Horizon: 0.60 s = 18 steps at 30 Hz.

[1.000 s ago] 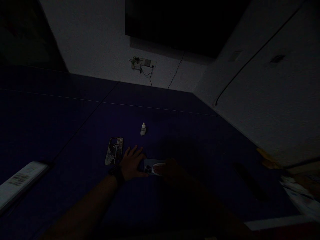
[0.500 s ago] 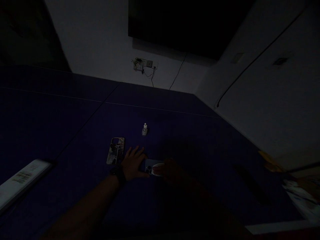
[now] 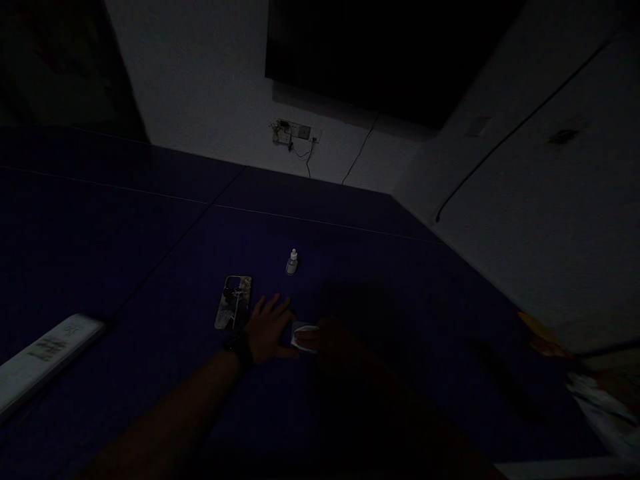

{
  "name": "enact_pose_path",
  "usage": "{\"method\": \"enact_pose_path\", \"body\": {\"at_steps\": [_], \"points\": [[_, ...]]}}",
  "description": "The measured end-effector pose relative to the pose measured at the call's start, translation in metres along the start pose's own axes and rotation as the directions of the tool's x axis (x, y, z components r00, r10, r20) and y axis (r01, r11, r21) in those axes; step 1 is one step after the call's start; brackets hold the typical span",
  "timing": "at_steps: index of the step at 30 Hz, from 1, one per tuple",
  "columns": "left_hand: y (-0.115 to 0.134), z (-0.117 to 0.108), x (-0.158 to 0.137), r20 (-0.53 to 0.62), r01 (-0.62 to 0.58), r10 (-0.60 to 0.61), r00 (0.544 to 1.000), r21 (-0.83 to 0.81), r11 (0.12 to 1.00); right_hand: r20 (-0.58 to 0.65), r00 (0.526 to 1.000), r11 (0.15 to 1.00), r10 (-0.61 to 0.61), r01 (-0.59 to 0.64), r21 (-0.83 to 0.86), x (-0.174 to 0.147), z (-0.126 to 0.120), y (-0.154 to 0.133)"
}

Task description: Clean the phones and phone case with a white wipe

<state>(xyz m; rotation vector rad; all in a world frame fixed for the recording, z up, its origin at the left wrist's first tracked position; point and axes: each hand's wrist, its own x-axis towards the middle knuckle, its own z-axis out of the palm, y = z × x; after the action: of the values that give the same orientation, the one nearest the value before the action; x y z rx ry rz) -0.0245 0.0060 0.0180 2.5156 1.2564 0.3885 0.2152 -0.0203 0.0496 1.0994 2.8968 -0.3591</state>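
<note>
- Long white box [image 3: 50,357] with faint printing, lying at the far left on a dark blue surface [image 3: 165,373].
- Patterned phone case [image 3: 233,303], lying flat just beyond the wrist, with a camera cut-out at its upper left.
- Left hand [image 3: 270,330], palm down, a dark watch [image 3: 239,348] on its wrist. The fingers are spread wide and reach forward; thumb and forefinger bracket the left end of the phone.
- Small dropper bottle [image 3: 292,264] with a white top, upright beyond the hands.
- Phone [image 3: 297,323], lying on the surface between the hands; a bluish-grey strip shows, the rest is covered.
- White cloth [image 3: 304,339], pale and bunched, resting on the phone.
- Right hand [image 3: 334,343], deep in shadow, fingers pointing left and pressing the cloth down.
</note>
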Motion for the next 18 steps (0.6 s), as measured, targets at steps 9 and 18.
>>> {"method": "enact_pose_path", "body": {"at_steps": [9, 18], "points": [[0.003, -0.004, 0.001, 0.029, 0.018, -0.018, 0.999, 0.009, 1.0, 0.071, 0.997, 0.999, 0.011, -0.008, -0.04, 0.011, 0.0, -0.003], [0.003, -0.004, 0.002, 0.046, 0.027, -0.027, 0.999, -0.001, 1.0, 0.065, 0.99, 0.991, 0.127, -0.124, -0.047, 0.009, -0.014, -0.016]]}}
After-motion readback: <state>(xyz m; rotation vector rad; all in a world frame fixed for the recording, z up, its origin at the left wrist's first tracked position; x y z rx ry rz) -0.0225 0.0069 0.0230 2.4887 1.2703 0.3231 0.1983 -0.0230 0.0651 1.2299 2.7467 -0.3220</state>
